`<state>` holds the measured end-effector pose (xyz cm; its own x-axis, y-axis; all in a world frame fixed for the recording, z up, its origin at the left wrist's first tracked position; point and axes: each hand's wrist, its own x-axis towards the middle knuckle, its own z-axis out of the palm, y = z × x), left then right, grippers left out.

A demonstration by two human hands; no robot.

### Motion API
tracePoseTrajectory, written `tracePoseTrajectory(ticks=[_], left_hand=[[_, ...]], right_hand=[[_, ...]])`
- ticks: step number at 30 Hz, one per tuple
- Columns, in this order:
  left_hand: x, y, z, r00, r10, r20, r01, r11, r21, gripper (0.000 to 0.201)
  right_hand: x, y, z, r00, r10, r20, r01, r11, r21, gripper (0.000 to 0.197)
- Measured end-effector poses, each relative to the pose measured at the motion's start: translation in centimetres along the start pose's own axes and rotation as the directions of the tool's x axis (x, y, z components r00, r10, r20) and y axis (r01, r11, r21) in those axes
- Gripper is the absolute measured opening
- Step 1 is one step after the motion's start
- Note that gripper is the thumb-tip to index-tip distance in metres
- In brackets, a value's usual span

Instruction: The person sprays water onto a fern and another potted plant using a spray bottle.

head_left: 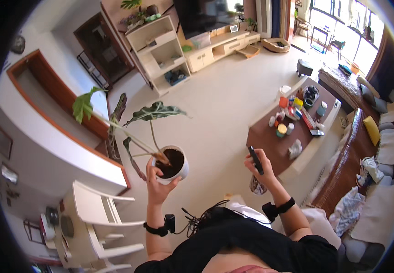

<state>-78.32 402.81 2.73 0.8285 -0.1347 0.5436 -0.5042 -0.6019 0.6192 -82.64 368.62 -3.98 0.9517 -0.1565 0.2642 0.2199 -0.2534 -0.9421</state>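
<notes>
My left hand [158,183] is closed on the rim of a white flowerpot [182,171], with fingers inside the edge near the dark soil. From the pot grows a plant with long stems and large dark green leaves with pale veins [156,112]; it leans to the left. My right hand [264,169] grips a slim black handheld device [255,160], whose exact kind I cannot make out. Just below that hand a patterned bundle [257,186] shows; whether it touches the hand I cannot tell. Both wrists wear black straps with small boxes.
A brown-topped coffee table [270,141] covered with jars and packets stands right of my right hand. Beyond it is a long sofa [342,168] with cushions and cloths. A cream chair [92,204] stands at lower left. An open shelf [158,54] and low cabinet [201,60] line the far wall.
</notes>
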Motion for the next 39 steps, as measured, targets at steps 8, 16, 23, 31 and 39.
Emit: tracePoseTrajectory(ticks=[8, 16, 23, 31, 39], left_hand=[[16.2, -8.6, 3.5, 0.994, -0.048, -0.096, 0.06, 0.99, 0.126, 0.053], [37.2, -15.7, 16.0, 0.993, 0.034, -0.117, -0.018, 0.99, 0.139, 0.053], [62.0, -19.4, 34.7, 0.985, 0.123, 0.121, -0.112, 0.989, -0.092, 0.05], [81.5, -16.0, 60.4, 0.922, 0.299, 0.247, -0.184, 0.898, -0.401, 0.052], [96.3, -17.0, 76.1, 0.933, 0.195, 0.301, -0.039, 0.889, -0.456, 0.057]], right_hand=[[22.4, 2.9, 1.3, 0.998, 0.027, 0.057, -0.034, 0.992, 0.123, 0.034], [46.9, 9.0, -2.8, 1.0, 0.018, -0.012, -0.012, 0.938, 0.345, 0.026], [60.5, 15.5, -11.6, 0.919, -0.042, -0.393, 0.097, 0.988, 0.122, 0.035], [68.9, 26.1, -25.9, 0.759, 0.092, -0.645, -0.231, 0.964, -0.134, 0.036], [87.2, 30.9, -35.5, 0.796, 0.023, -0.605, -0.203, 0.951, -0.231, 0.037]])
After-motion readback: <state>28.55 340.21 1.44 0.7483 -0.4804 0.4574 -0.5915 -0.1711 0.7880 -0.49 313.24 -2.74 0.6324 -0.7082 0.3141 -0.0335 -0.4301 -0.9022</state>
